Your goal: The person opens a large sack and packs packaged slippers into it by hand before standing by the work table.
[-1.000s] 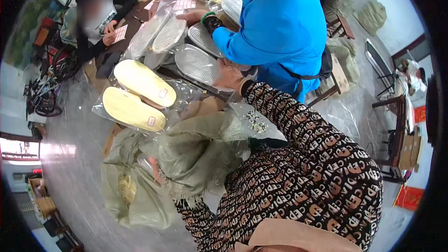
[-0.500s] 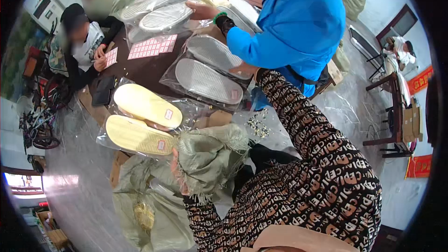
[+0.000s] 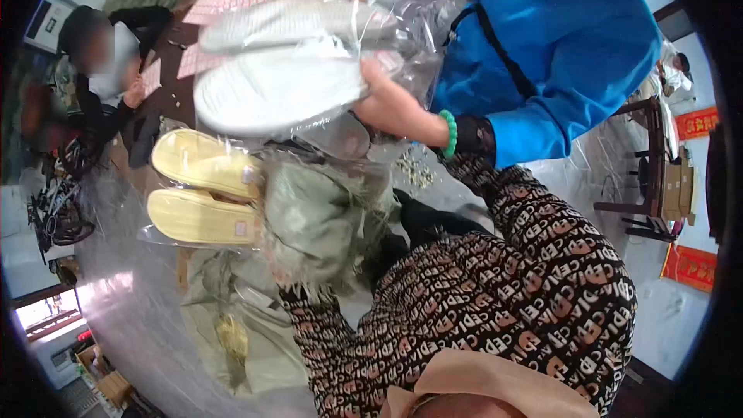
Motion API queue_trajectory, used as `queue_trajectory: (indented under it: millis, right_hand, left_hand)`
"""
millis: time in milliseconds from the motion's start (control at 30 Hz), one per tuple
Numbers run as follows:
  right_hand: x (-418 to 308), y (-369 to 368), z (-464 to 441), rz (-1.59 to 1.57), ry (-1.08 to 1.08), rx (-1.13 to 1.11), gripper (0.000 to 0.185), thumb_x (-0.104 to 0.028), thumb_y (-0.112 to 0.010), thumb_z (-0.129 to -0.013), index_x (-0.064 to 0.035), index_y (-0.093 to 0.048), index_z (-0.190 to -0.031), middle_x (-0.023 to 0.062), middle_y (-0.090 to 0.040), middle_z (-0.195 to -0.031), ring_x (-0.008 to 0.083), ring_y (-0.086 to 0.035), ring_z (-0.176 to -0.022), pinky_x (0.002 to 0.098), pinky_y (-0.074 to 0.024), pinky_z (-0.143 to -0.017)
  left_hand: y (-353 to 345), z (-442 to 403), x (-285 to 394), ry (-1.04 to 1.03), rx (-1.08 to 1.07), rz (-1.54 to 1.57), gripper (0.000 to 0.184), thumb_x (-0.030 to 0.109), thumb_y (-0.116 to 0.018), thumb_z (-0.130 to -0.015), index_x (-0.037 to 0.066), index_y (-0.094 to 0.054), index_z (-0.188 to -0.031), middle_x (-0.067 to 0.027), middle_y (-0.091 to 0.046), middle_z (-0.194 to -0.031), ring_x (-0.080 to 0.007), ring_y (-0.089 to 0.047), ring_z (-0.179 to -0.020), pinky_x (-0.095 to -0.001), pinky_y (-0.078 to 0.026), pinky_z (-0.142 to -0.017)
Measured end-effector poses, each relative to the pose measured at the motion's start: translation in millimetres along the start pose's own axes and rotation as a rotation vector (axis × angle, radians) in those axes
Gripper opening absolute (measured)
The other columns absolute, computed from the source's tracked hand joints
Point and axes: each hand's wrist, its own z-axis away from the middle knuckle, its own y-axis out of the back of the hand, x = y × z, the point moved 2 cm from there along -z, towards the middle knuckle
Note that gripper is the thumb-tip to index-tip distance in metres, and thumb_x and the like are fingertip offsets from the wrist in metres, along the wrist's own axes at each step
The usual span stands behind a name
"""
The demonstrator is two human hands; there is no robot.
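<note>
My left hand point(image 3: 277, 257) is closed on the frayed edge of a grey-green woven sack point(image 3: 309, 205), which hides most of its fingers. Just beyond the sack, a pair of yellow slippers point(image 3: 203, 217) with small labels lies in a clear plastic bag. My right sleeve point(image 3: 526, 197) reaches forward, but a co-worker's arm covers my right hand. That co-worker's hand point(image 3: 391, 104) holds up a bagged pair of white slippers point(image 3: 271, 89) over the table. Beneath it, part of a grey slipper point(image 3: 340, 139) shows.
A co-worker in a blue jacket point(image 3: 542, 54) stands close on the right. Pink label sheets point(image 3: 224, 6) lie on the dark table, where a seated person holds one. A second sack point(image 3: 255, 340) sits on the floor. Small scattered bits point(image 3: 416, 169) lie beyond my legs.
The co-worker has swung the bagged white slippers toward me, over the grey pair. Their arm now covers my right hand, which was at the grey slippers. My left hand keeps its grip on the sack.
</note>
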Motion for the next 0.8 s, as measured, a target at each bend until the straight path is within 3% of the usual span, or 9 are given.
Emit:
queue_trajectory:
  millis: [33, 200, 267, 367, 433, 600, 667, 733, 800]
  right_hand:
    - [-13.8, 14.4, 18.2, -0.022, 0.017, 0.003, 0.058, -0.033, -0.073, -0.081, -0.0022, -0.053, -0.126, 0.0102, -0.06, -0.122, 0.0264, -0.056, -0.114, 0.0338, -0.045, -0.094]
    - [-27.2, 101.8, 121.3, 2.272, 0.72, 0.066, 0.088, -0.034, -0.071, -0.085, 0.0049, -0.018, -0.143, 0.0203, -0.036, -0.143, 0.0252, -0.037, -0.133, 0.0387, -0.0396, -0.104]
    - [-66.9, 133.3, 143.8, 2.716, 0.875, 0.115, 0.094, -0.035, -0.07, -0.086, 0.0064, -0.012, -0.147, 0.0223, -0.031, -0.147, 0.025, -0.033, -0.137, 0.0397, -0.0386, -0.106]
    - [-141.8, 174.4, 146.5, 2.891, 0.892, 1.498, 0.108, -0.046, -0.076, -0.075, -0.0017, -0.01, -0.148, 0.0218, -0.026, -0.15, 0.0392, -0.027, -0.138, 0.0496, -0.0353, -0.106]
    - [-174.3, 177.8, 140.0, 2.79, 0.96, 1.801, 0.086, -0.043, -0.075, -0.075, -0.0058, -0.033, -0.141, 0.0218, -0.036, -0.144, 0.0431, -0.036, -0.132, 0.0489, -0.0378, -0.103]
    - [-206.0, 165.8, 168.9, 2.486, 1.258, 1.476, 0.041, -0.032, -0.068, -0.079, -0.0049, -0.064, -0.11, 0.0225, -0.06, -0.117, 0.037, -0.055, -0.113, 0.0432, -0.045, -0.093]
    - [-181.2, 143.0, 196.6, 2.68, 0.96, 1.253, 0.03, -0.025, -0.063, -0.083, -0.006, -0.066, -0.107, 0.0196, -0.064, -0.109, 0.0324, -0.059, -0.107, 0.0411, -0.0457, -0.091]
    - [-133.8, 116.6, 230.2, 2.35, 0.904, 0.89, 0.025, -0.019, -0.059, -0.087, -0.0071, -0.066, -0.108, 0.0179, -0.065, -0.11, 0.0291, -0.06, -0.104, 0.0397, -0.0457, -0.09]
    - [-137.3, 70.7, 276.4, 2.807, 0.879, 0.676, 0.025, -0.019, -0.058, -0.088, -0.0073, -0.066, -0.109, 0.0159, -0.065, -0.112, 0.0282, -0.06, -0.106, 0.0396, -0.0453, -0.091]
  left_hand:
    - [-0.2, -3.6, -2.1, -0.004, 0.006, -0.002, 0.061, 0.049, -0.045, -0.096, 0.003, -0.043, -0.137, -0.0202, -0.05, -0.133, -0.0361, -0.054, -0.116, -0.0517, -0.046, -0.098]
    - [-8.4, -27.4, -15.1, -0.009, 0.004, -0.013, 0.059, 0.046, -0.045, -0.096, 0.003, -0.045, -0.135, -0.0194, -0.051, -0.132, -0.0352, -0.054, -0.115, -0.051, -0.046, -0.098]
    - [-13.8, -33.6, -22.8, -0.002, -0.004, -0.031, 0.057, 0.045, -0.044, -0.096, 0.003, -0.046, -0.135, -0.0191, -0.052, -0.132, -0.0349, -0.055, -0.115, -0.0507, -0.046, -0.098]
    - [-17.7, -34.1, -33.5, 0.002, -0.028, -0.044, 0.056, 0.044, -0.044, -0.097, 0.003, -0.046, -0.134, -0.0186, -0.052, -0.131, -0.0344, -0.055, -0.115, -0.0503, -0.046, -0.098]
    - [-18.8, -29.3, -31.1, -0.002, -0.039, -0.055, 0.055, 0.043, -0.044, -0.097, 0.003, -0.047, -0.134, -0.0183, -0.053, -0.131, -0.0341, -0.055, -0.115, -0.0501, -0.047, -0.098]
    - [-33.9, -1.5, 6.2, -0.102, -0.084, -0.115, 0.052, 0.041, -0.044, -0.097, 0.003, -0.049, -0.132, -0.0175, -0.054, -0.131, -0.0332, -0.056, -0.114, -0.0494, -0.047, -0.098]
    - [-39.1, 6.4, 33.4, -0.171, -0.1, -0.153, 0.051, 0.04, -0.044, -0.098, 0.003, -0.049, -0.132, -0.0172, -0.054, -0.13, -0.0329, -0.056, -0.114, -0.0491, -0.047, -0.098]
    - [-35.4, 6.4, 57.2, -0.219, -0.083, -0.216, 0.05, 0.039, -0.044, -0.098, 0.003, -0.05, -0.131, -0.0169, -0.055, -0.13, -0.0325, -0.057, -0.114, -0.0488, -0.047, -0.099]
    - [-26.3, 4.4, 70.9, -0.225, -0.031, -0.282, 0.049, 0.038, -0.044, -0.098, 0.002, -0.051, -0.131, -0.0165, -0.055, -0.13, -0.0322, -0.057, -0.114, -0.0486, -0.047, -0.099]
